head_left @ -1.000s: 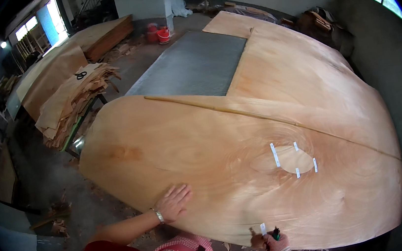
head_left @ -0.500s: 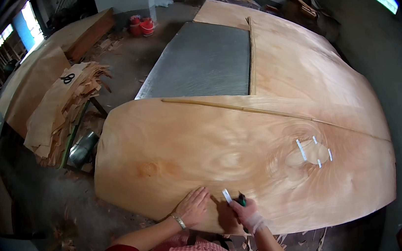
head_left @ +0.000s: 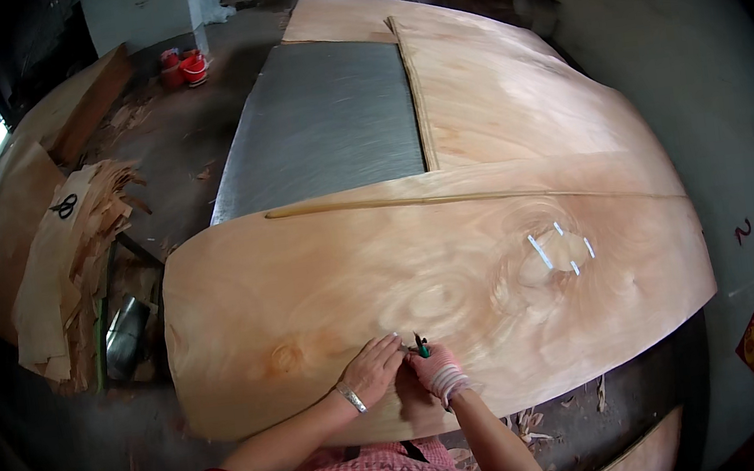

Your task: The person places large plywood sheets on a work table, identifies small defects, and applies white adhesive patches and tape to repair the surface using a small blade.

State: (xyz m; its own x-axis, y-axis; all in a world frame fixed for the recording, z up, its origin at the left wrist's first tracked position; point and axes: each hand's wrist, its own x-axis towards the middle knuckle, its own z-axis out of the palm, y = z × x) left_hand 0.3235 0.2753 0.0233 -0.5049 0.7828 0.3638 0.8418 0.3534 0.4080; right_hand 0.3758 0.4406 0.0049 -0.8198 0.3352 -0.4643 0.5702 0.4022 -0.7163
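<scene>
A broad sheet of pale wood veneer (head_left: pixel 242 279) lies in front of me. My left hand (head_left: pixel 374 369) rests flat near its front edge, fingers stretched together toward the right hand. In a striped glove, my right hand (head_left: pixel 439 373) is closed round a green-handled utility knife (head_left: pixel 424 351), its dark head pointing away from me. The fingertips of the two hands almost meet, and what lies between them is mostly hidden. Farther right, several short white tape strips (head_left: pixel 540 252) sit around an oval patch (head_left: pixel 563 253) in the veneer.
A thin wooden stick (head_left: pixel 373 204) lies across the sheet, with a grey metal plate (head_left: pixel 318 121) beyond it. Scissors (head_left: pixel 65 207) rest on a pile of veneer scraps (head_left: pixel 56 272) at left. Red buckets (head_left: pixel 193 68) stand on the floor behind. Shavings (head_left: pixel 531 424) lie below the front edge.
My right hand has moved left and up to my left fingertips. The white strip that stuck out by its fingers no longer shows plainly. The whole view has turned to the right.
</scene>
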